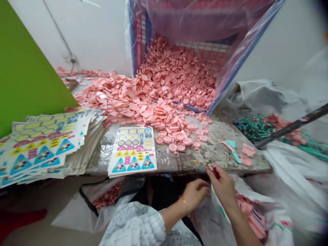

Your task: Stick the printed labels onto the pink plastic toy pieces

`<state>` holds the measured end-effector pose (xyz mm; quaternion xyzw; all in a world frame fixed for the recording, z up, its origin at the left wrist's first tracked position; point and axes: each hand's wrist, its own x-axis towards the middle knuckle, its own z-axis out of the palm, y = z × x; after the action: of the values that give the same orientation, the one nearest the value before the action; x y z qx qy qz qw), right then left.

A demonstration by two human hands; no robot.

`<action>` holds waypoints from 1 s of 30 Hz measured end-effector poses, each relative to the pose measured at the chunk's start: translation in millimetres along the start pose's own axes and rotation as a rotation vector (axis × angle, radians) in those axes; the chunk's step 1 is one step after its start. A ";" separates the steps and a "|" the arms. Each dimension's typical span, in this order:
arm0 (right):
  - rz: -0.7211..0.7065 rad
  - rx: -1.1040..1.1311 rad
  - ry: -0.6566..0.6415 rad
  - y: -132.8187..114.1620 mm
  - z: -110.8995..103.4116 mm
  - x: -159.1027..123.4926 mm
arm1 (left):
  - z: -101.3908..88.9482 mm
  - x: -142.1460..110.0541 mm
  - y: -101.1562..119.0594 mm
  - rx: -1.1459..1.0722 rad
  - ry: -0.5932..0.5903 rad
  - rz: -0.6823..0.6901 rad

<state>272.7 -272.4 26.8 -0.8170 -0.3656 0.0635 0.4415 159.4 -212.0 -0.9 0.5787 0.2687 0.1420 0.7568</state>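
My right hand [222,182] is pinching a small red object [213,170] at the front edge of a worn, stained workbench [225,159]. My left hand [196,194], with a gold bangle on its wrist, is just below that edge beside my right hand, its curled fingers hiding whatever they may hold. Left of my hands lies a printed sticker sheet [132,152] with coloured triangles and labels. Pink round plastic pieces [176,136] are spread behind it, and a few loose pink and teal plastic parts [237,147] lie to the right.
A tall heap of pink discs [176,71] fills a plastic-lined crate [217,44]. Pink square pieces [112,97] cover the bench behind a stack of sticker sheets [43,147]. White sacks [289,177] and teal-and-pink parts [258,128] are at right.
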 end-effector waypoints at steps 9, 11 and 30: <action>-0.094 0.178 -0.302 -41.8 106.1 -23.4 | -182.7 47.9 63.3 0.979 0.552 0.220; -0.089 0.188 -0.357 -40.3 111.0 -36.0 | -192.1 63.4 60.8 0.937 0.549 0.214; 0.004 0.265 -0.422 -41.3 109.4 -68.1 | -191.7 -65.7 27.5 -0.828 0.107 0.062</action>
<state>154.4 -228.9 -22.3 -0.7213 -0.4363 0.2811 0.4586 -1.0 -85.3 5.6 0.2252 0.2102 0.2907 0.9058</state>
